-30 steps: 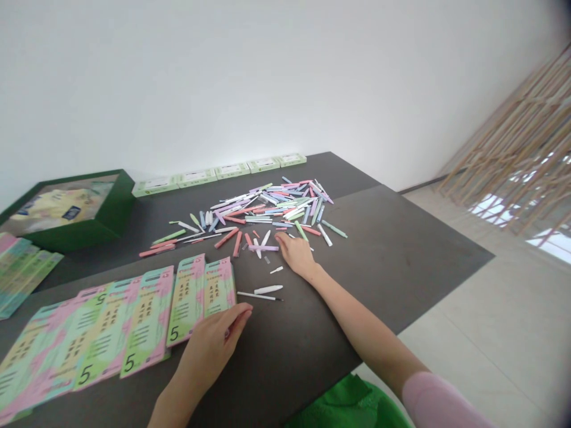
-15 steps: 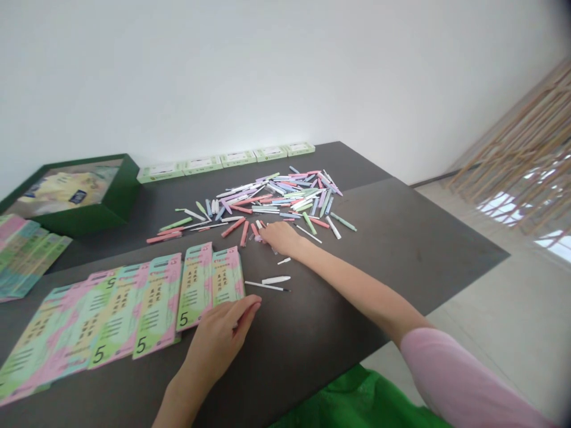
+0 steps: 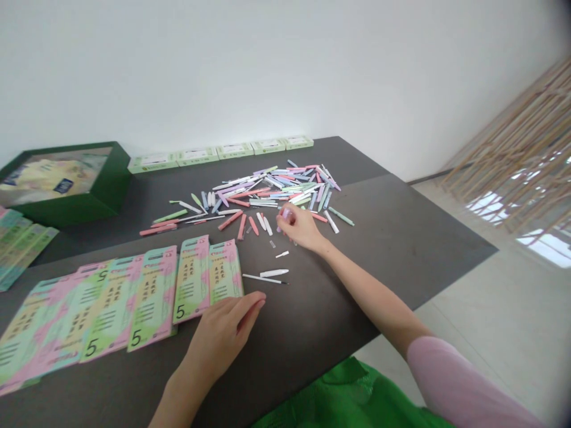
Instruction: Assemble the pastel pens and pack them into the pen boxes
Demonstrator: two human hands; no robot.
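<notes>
Okay, on the head camera I've got the right hand [image 3: 301, 229], in its pink sleeve [image 3: 450, 383], at the near edge of a loose scatter of pastel plastic pens and pen parts [image 3: 272, 193]. Its grip is closed in a fingertip pinch on what looks like a small lilac pen piece [image 3: 286, 214], though that's too small for me to be sure. The left hand [image 3: 220, 336] has an open, empty grip on the dark grey counter [image 3: 357, 238], fingers relaxed.

Working out from the scatter, a long row of flat pink-and-green printed cardboard cards [image 3: 191, 279] sits on the near left. A white plastic pen cap [image 3: 282, 254], a white plastic barrel [image 3: 274, 273] and a thin white pen with a black tip [image 3: 263, 278] lie just on the near side. Beyond it is a line of pale green boxes [image 3: 220, 153], and far left, a dark green box with a clear window [image 3: 66, 190].

Risk check: if that pinch slips, the tiny piece could vanish into the scatter. A careless sweep of the wrist could also roll those round barrels, or nudge the cards out of line.
</notes>
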